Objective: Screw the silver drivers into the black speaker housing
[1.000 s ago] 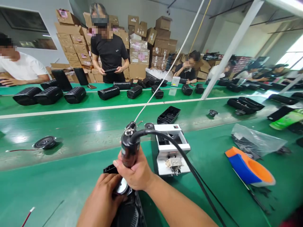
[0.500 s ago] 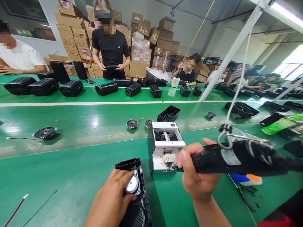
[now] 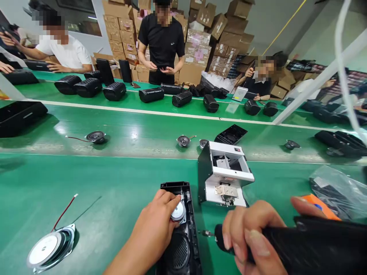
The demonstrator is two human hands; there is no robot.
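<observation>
Left hand curled round speaker, right hand gripping screwdriver

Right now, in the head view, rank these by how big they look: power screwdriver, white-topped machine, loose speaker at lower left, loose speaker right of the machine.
1. Power screwdriver, though close to the camera and cut off
2. White-topped machine
3. Lower-left speaker
4. Speaker right of the machine

Green surface under and around the left fingers; white strip crosses well beyond them; cartons stacked high before a grey wall, farther behind; dark window far to their left; slanted white post, yellow cord beyond, rightward; glare on the surface.
</observation>
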